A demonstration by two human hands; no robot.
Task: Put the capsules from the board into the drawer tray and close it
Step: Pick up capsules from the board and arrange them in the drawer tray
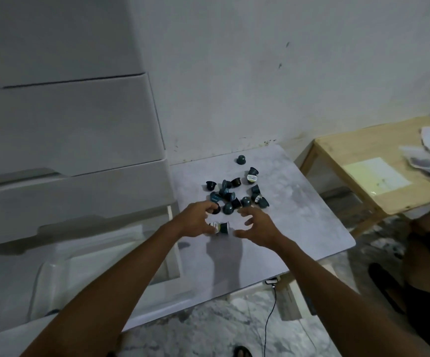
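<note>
Several dark teal capsules [230,195] lie scattered on a pale marble board [298,215]. One capsule [221,227] with a white label lies on its side nearest me, between my two hands. My left hand [197,219] hovers at its left with fingers spread, the fingertips touching another dark capsule [216,209]. My right hand [259,225] is open at its right, fingers curled, holding nothing. The bottom drawer stands pulled out at lower left with a clear tray [54,274] inside. A single capsule [240,159] sits apart at the board's far edge.
A white chest of drawers [67,124] rises at the left against the wall. A low wooden table [378,171] with papers stands at the right. A black cable [270,313] hangs below the board. A person's dark clothing shows at far right.
</note>
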